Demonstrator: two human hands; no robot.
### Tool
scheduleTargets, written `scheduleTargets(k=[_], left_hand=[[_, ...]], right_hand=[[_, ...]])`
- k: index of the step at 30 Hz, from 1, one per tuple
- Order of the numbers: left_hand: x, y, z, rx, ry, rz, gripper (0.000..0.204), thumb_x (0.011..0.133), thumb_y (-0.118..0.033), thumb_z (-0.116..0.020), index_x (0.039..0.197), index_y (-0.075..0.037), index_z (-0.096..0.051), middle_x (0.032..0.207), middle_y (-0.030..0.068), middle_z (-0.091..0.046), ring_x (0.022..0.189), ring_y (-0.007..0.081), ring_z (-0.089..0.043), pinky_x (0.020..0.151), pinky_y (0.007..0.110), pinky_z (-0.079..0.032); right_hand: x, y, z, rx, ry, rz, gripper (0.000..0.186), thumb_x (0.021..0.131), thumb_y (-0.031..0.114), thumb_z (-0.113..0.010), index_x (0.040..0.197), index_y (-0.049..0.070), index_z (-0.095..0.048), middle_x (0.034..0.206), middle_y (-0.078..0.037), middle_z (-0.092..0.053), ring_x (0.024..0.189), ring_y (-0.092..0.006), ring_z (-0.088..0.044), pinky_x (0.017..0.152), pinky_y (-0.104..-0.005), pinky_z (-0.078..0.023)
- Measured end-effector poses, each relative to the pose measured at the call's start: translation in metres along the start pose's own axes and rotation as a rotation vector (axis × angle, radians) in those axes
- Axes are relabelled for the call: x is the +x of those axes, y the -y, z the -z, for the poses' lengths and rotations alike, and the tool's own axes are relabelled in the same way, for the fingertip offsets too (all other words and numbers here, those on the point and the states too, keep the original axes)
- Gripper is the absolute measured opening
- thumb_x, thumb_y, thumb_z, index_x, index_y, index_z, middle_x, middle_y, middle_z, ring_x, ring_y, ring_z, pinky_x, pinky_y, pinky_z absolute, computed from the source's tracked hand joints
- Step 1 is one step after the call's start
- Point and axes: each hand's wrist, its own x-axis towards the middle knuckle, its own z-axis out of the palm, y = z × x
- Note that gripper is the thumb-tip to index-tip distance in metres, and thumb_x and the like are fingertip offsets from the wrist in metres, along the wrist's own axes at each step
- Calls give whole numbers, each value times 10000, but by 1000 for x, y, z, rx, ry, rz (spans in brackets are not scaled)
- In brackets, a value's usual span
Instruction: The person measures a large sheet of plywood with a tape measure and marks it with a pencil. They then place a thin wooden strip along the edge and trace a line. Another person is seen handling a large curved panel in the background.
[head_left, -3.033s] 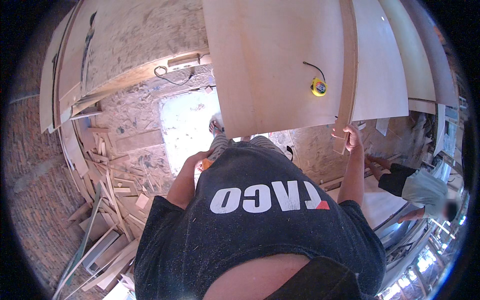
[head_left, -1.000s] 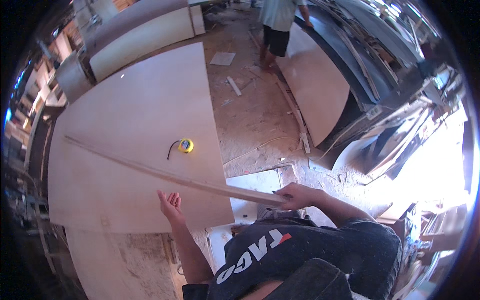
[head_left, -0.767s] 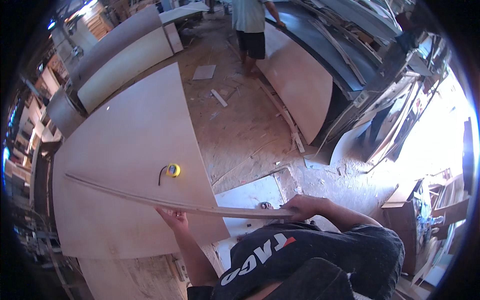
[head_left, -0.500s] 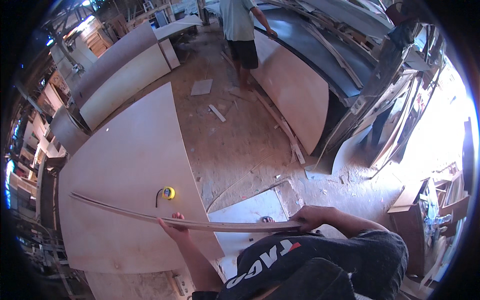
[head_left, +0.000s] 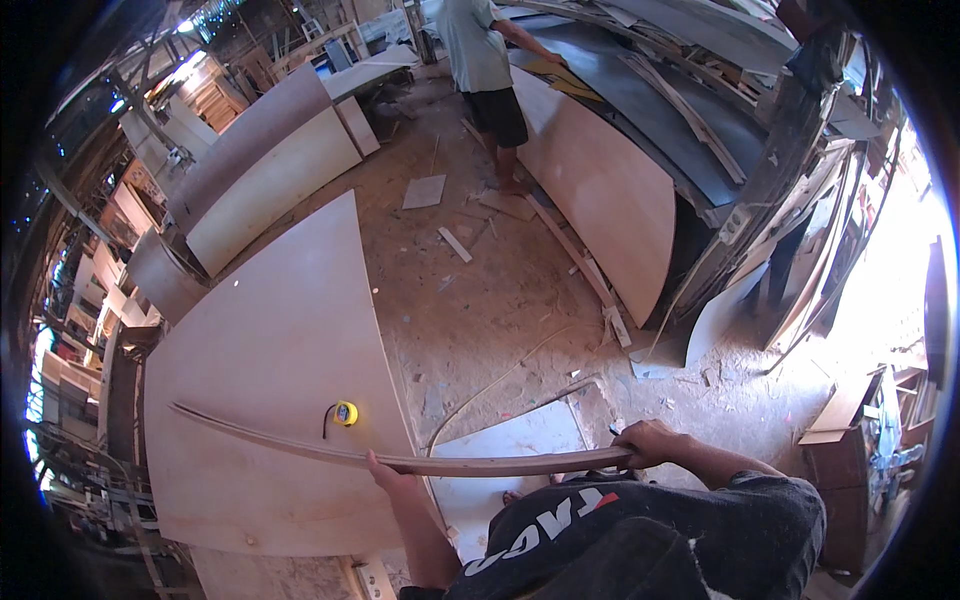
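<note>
Because it is long and slender, the wooden strip is held at two places, as I judge it, so that its weight does not pull it down at one side. The right hand is closed around its near end, outside the right edge of the panel; a small dark thing shows by these fingers, but what it is I cannot tell. The left hand touches the strip close to the same edge. Most of its fingers are hidden, therefore I cannot tell whether this hand grasps the strip or only carries it from below. From there the strip runs slantwise over the panel, and its far end comes near the panel's left edge; it seems to lean on the surface there, which would give one more support, though the contact is not clear.

Just past the strip, near the panel's right edge, lies a yellow tape measure, its black strap at the left side. Such a place is, I think, convenient, being near the left hand. Well apart, beyond the panel's far corner, a co-worker stretches one arm toward flat yellow pieces.
</note>
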Motion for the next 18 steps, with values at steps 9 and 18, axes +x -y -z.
scheduleTargets(k=[9, 18], left_hand=[[22, -16, 21, 115, -22, -113, 584, 981, -378, -622, 1378, 42, -534, 1282, 146, -625, 1184, 306, -628, 1000, 445, -524], [130, -92, 104, 300, -175, -180, 513, 962, -232, -652, 1360, 65, -525, 1278, 176, -609, 1095, 296, -645, 877, 407, -550]], right_hand=[[34, -10, -6, 226, 103, 124, 613, 712, 518, -882, 1162, 122, -756, 1012, -145, -762, 910, -308, -731, 824, -425, -558], [187, 68, -37, 441, 39, 323, 673, 662, 509, -910, 1176, 102, -759, 984, -126, -764, 882, -248, -721, 800, -395, -563]])
